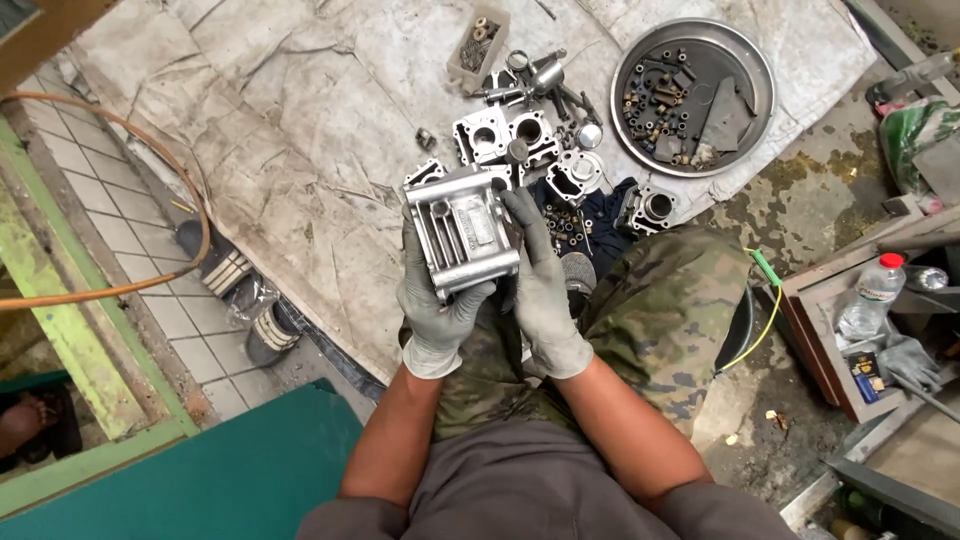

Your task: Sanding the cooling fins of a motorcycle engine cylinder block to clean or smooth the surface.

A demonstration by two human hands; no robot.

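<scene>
Both of our gloved hands grasp a finned aluminium engine cylinder over our lap, left hand beneath it, right hand clasping its side. We judge this an inspection step; turning it calls for a firm hold above the spread parts.

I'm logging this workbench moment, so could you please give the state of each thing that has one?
Finned engine cylinder: lifted, held by both hands.
Left hand: gloved, gripping.
Right hand: gloved, gripping.
Round metal tray: holds small parts.
Plastic bottle: capped, upright.
</scene>
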